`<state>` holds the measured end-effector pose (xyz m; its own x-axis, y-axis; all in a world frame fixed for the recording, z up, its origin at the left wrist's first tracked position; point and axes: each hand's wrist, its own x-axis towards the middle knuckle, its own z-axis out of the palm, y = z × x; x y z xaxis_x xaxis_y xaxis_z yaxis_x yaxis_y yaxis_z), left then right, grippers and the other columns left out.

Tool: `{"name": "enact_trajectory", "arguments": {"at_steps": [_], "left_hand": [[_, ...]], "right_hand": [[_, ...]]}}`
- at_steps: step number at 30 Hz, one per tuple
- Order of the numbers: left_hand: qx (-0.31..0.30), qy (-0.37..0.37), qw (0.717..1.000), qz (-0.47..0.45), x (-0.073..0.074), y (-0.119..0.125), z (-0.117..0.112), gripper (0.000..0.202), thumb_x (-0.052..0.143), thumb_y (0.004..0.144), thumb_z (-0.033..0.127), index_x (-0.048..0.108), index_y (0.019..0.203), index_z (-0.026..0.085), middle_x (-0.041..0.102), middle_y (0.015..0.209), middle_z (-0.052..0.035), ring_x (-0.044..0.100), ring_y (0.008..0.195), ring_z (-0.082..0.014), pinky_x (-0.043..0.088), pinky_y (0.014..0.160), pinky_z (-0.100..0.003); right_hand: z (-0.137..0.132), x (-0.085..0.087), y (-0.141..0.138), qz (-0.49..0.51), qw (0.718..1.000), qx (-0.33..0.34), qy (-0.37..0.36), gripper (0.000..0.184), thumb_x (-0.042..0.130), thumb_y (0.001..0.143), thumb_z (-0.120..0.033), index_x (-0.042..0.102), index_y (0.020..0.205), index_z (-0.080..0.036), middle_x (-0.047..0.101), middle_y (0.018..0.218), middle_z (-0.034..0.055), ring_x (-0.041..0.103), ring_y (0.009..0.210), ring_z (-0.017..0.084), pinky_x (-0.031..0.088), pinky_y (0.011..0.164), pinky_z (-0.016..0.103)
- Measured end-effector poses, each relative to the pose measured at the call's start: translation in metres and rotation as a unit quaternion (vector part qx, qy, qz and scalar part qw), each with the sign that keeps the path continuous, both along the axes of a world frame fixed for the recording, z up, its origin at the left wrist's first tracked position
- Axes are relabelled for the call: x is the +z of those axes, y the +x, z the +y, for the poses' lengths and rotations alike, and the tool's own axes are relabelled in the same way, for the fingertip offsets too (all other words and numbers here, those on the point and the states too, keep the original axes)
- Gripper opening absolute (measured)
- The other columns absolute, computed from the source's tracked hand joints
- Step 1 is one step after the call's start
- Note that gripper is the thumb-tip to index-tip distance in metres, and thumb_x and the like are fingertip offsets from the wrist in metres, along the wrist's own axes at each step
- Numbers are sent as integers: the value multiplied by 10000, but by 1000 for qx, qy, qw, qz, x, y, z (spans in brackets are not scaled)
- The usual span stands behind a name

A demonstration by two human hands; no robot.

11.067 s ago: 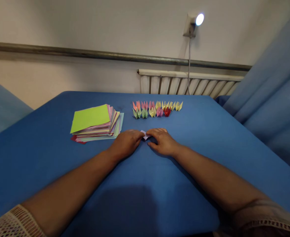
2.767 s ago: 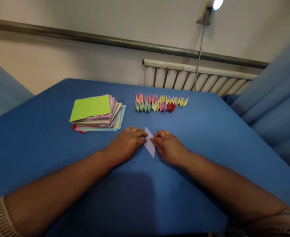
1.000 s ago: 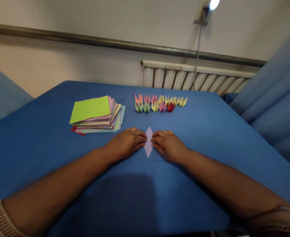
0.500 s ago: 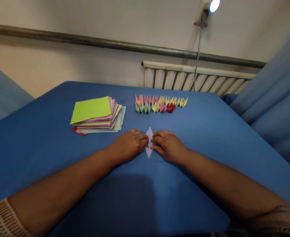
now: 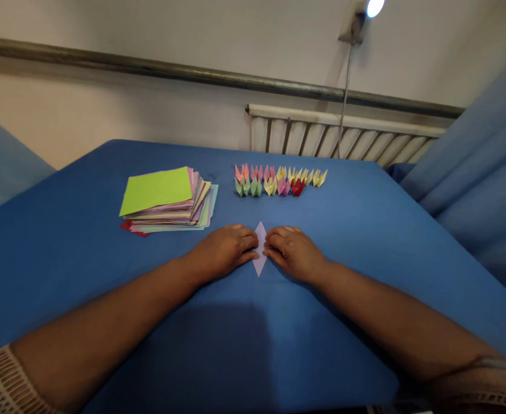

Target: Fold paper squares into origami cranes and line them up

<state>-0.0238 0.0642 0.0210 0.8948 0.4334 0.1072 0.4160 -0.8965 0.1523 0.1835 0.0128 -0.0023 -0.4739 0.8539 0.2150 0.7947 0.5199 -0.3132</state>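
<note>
A lilac sheet of origami paper (image 5: 260, 265), folded into a narrow diamond, lies flat on the blue table between my hands. My left hand (image 5: 229, 248) has its bent fingers and thumb closed on the paper's left edge. From the other side, my right hand (image 5: 296, 252) grips the right edge with fingers and thumb drawn together. Both hands rest low against the tabletop, and the diamond's upper and lower points stick out between them. The fingertips partly cover the middle of the paper.
A thick stack of coloured paper (image 5: 158, 192), lime green on top, sits at the left. Behind my hands stand two rows of small folded paper cranes (image 5: 271, 185). The blue table (image 5: 343, 345) reaches toward a wall with a radiator (image 5: 305, 135). Blue curtains (image 5: 486, 167) hang at the right.
The lilac paper's middle now looks flat, where a folded flap edge showed before. My left thumb has moved slightly apart from its fingers along the paper's edge. My right hand has barely moved.
</note>
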Motion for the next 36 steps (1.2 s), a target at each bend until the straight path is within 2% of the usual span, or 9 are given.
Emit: {"name": "enact_trajectory", "arguments": {"at_steps": [5,11,18,23,28,32,36], "left_hand": [[-9,35,999,15,1,0,-1,268,460,940,334,652,1032,170,667,1002,-78,606,899,-207,439,810,-341],[-21,45,999,7,1,0,-3,361,432,937,444,648,999,162,665,944,-91,615,887,-215,446,797,-340],[-6,90,995,35,1,4,-7,357,389,955,397,648,944,151,654,886,-90,610,820,-205,446,766,-334],[18,48,999,16,2,5,-8,344,363,966,341,652,978,156,656,923,-84,597,857,-197,453,790,-322],[33,-24,999,-22,-1,2,-4,261,498,916,373,632,1024,176,649,992,-63,577,938,-199,449,845,-323],[67,-69,993,-72,-8,3,3,193,474,924,267,644,927,174,658,1001,-55,581,941,-184,439,882,-333],[122,-102,982,-104,-13,6,8,191,497,895,273,643,817,180,643,1044,-59,576,991,-197,432,916,-363]], "right_hand": [[-4,2,1,12,1000,15,-1,289,538,907,-401,619,1067,-175,613,1125,89,532,1026,224,402,872,385],[-3,0,0,31,999,8,-13,243,568,892,-363,615,1055,-190,607,1097,86,530,1019,220,408,879,392],[-2,-3,1,54,998,1,-19,269,575,886,-371,602,1089,-196,605,1104,76,528,1007,216,410,875,385],[-1,-4,1,56,998,-3,-15,199,559,901,-323,618,1038,-191,624,1068,75,540,995,207,412,871,374],[3,-5,0,62,998,-6,-12,134,512,927,-243,626,965,-183,642,1003,68,559,942,185,419,852,342],[5,-8,0,77,997,-21,-10,105,519,920,-236,609,914,-182,633,967,63,555,927,181,419,839,332],[7,-12,0,92,994,-55,-11,82,547,897,-237,581,843,-186,610,954,60,542,922,183,415,835,335]]}}
